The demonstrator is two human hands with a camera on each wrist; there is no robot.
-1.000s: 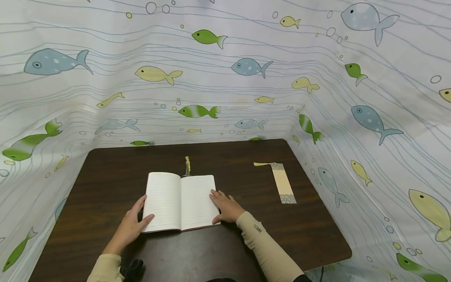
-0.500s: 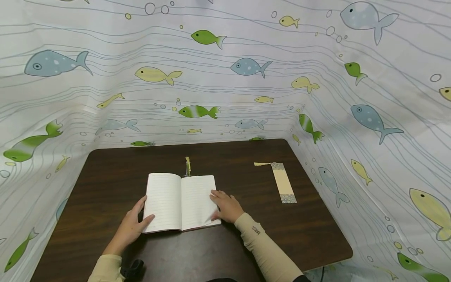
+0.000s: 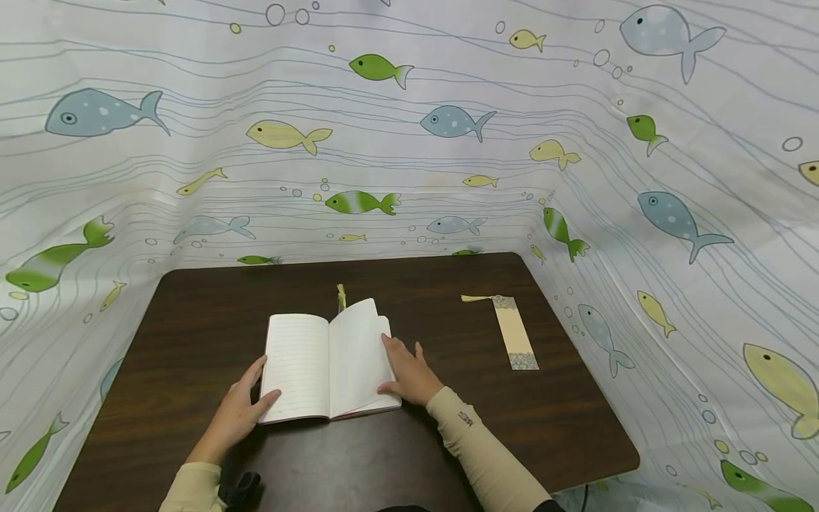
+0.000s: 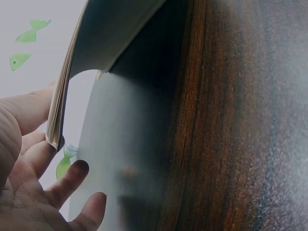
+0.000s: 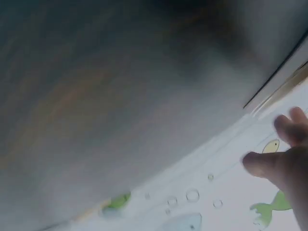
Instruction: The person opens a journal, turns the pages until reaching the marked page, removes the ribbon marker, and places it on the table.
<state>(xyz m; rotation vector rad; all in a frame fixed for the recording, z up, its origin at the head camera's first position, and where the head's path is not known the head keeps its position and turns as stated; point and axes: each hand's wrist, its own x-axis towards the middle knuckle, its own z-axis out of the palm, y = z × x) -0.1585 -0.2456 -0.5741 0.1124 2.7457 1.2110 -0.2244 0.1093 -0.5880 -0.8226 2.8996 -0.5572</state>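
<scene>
An open lined notebook [image 3: 301, 370] lies on the dark wooden table [image 3: 211, 313]. My left hand [image 3: 246, 407] holds its left edge, thumb on the page and fingers under the cover. The left wrist view shows those fingers [image 4: 72, 178] beneath the stack of pages [image 4: 60, 110]. My right hand [image 3: 406, 373] rests against the right edge with fingers fairly straight. The right-hand page [image 3: 358, 341] bows upward, its top corner lifted. A yellow tassel [image 3: 341, 295] sticks out at the top of the spine. The right wrist view is blurred and shows only fingertips [image 5: 262, 163] by the table edge.
A cream bookmark [image 3: 515, 334] with patterned ends and a yellow tassel lies on the table to the right of the notebook. A fish-print curtain [image 3: 409, 142] encloses the table at the back and both sides. The near table edge is at bottom right.
The right-hand page, flat a second ago, has risen and curled at its top corner under my right hand. The left hand and the loose bookmark have not moved.
</scene>
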